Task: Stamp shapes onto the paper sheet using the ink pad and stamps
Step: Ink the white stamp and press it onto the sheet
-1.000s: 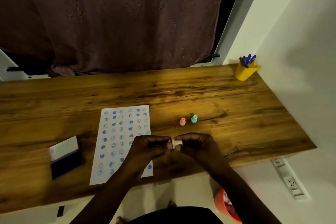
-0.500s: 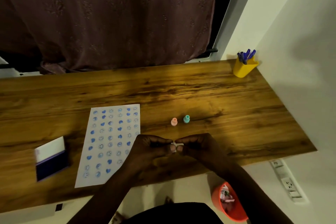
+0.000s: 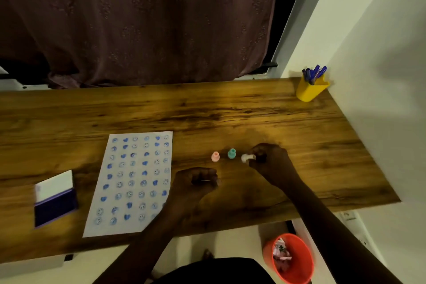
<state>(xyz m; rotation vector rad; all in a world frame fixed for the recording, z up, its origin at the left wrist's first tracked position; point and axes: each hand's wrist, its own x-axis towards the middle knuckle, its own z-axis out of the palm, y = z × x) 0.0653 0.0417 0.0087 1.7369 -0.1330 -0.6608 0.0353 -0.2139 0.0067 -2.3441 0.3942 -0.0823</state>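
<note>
A white paper sheet covered with rows of blue hearts and smiley faces lies on the wooden desk. Left of it sits the open ink pad, lid up, dark blue pad showing. A pink stamp and a teal stamp stand upright right of the sheet. My right hand holds a white stamp just right of the teal one, low over the desk. My left hand rests curled on the desk by the sheet's right edge; whether it holds anything is hidden.
A yellow cup of blue pens stands in the far right corner against the white wall. A brown curtain hangs behind the desk. On the floor under the near desk edge sits a red bin.
My hands were together at the near edge, both on the white stamp. They have parted: the right hand carried the stamp forward beside the teal one, the left stayed back.
</note>
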